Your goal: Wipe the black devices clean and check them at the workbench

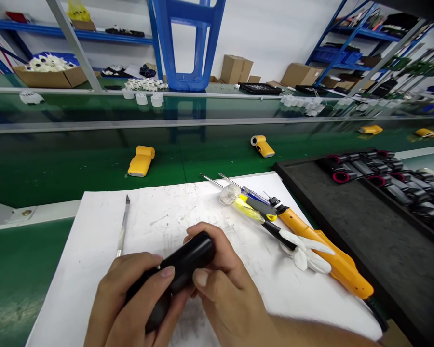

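Note:
Both of my hands grip a black cylindrical device (190,258) over the white paper sheet (173,212). My left hand (130,299) wraps its lower left part, the fingers lying across it. At the upper right end, my right hand (231,289) holds it between thumb and curled fingers. Much of the device is hidden behind my fingers, so its exact kind does not show. A craft knife (123,226) lies on the paper beyond my left hand, its blade pointing away.
Right of my hands lie an orange electric screwdriver (325,246), a white glove (305,253) and several hand tools. A black tray (347,226) carries several black devices (376,178). Yellow devices (142,161) sit on the green conveyor belt (188,164), below a blue plastic stool (188,43).

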The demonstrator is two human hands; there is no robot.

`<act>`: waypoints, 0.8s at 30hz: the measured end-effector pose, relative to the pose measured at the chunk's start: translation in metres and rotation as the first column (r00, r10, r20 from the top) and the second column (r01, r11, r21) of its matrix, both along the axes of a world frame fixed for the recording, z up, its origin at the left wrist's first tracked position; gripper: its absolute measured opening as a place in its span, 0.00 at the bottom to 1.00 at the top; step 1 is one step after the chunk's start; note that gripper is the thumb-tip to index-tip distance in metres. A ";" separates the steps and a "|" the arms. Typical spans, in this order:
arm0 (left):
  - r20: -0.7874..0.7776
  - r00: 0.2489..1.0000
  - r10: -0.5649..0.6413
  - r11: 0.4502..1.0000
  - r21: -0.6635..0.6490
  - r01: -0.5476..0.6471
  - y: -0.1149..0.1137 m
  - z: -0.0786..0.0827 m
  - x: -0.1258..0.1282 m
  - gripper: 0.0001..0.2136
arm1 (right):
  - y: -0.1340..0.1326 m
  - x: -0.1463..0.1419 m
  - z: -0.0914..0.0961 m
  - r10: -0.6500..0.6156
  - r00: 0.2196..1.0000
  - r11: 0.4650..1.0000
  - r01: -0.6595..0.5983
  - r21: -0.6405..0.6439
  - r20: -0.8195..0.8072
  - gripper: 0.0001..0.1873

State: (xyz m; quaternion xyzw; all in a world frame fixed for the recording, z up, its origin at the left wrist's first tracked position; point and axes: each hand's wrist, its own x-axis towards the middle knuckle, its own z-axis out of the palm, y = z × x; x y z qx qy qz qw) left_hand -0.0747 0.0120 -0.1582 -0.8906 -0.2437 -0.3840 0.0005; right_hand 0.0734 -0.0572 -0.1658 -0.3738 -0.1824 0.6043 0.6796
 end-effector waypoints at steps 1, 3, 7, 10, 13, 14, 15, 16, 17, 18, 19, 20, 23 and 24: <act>0.001 1.000 0.019 0.998 -0.057 -0.019 0.001 0.000 0.000 0.14 | 0.000 0.002 0.002 0.006 1.000 0.999 -0.006 -0.033 0.019 0.24; 0.021 0.998 0.054 0.970 -0.240 -0.047 0.004 -0.002 0.001 0.14 | 0.001 0.004 0.006 -0.001 0.999 0.996 0.005 -0.087 0.044 0.25; 0.131 0.987 0.096 0.824 -0.567 -0.005 0.009 -0.007 0.000 0.15 | 0.001 0.008 0.004 0.008 0.995 0.998 -0.002 -0.071 0.096 0.26; 0.160 0.977 0.144 0.728 -0.686 0.005 0.007 -0.007 0.001 0.17 | -0.001 0.010 -0.002 0.030 0.991 1.000 -0.029 -0.011 0.127 0.26; 0.174 0.957 0.233 0.657 -0.754 -0.023 0.000 -0.003 0.006 0.18 | -0.002 0.011 -0.005 0.041 0.989 0.999 -0.044 0.012 0.140 0.25; 0.176 0.951 0.254 0.644 -0.764 -0.031 -0.002 -0.001 0.007 0.17 | -0.002 0.011 -0.005 0.039 0.989 0.999 -0.041 0.008 0.143 0.25; 0.178 0.947 0.267 0.640 -0.767 -0.036 -0.003 -0.001 0.008 0.16 | -0.002 0.011 -0.004 0.030 0.988 1.000 -0.030 -0.001 0.150 0.24; 0.178 0.949 0.261 0.650 -0.759 -0.036 -0.004 0.000 0.008 0.16 | -0.002 0.010 -0.004 0.019 0.987 1.000 -0.017 -0.012 0.159 0.24; 0.174 0.957 0.232 0.675 -0.738 -0.029 -0.003 -0.001 0.008 0.16 | -0.002 0.010 -0.003 0.007 0.986 1.000 -0.004 -0.021 0.167 0.24; 0.167 0.967 0.191 0.708 -0.706 -0.018 -0.002 -0.002 0.007 0.16 | -0.002 0.010 -0.003 0.001 0.985 1.000 0.003 -0.021 0.175 0.24; 0.161 0.977 0.141 0.744 -0.668 0.002 -0.001 -0.003 0.005 0.16 | -0.003 0.010 -0.003 -0.001 0.983 1.000 0.004 -0.015 0.181 0.23; 0.157 0.983 0.091 0.775 -0.631 0.029 0.001 -0.004 0.003 0.17 | -0.003 0.010 -0.003 0.003 0.982 1.000 -0.003 -0.003 0.188 0.22; 0.173 0.985 0.005 0.813 -0.575 0.097 0.003 -0.005 -0.001 0.16 | -0.002 0.011 -0.001 -0.018 0.971 0.999 0.006 0.053 0.238 0.18; 0.179 0.984 0.001 0.814 -0.572 0.103 0.003 -0.004 -0.002 0.16 | -0.001 0.013 0.000 -0.039 0.965 0.997 0.022 0.069 0.260 0.16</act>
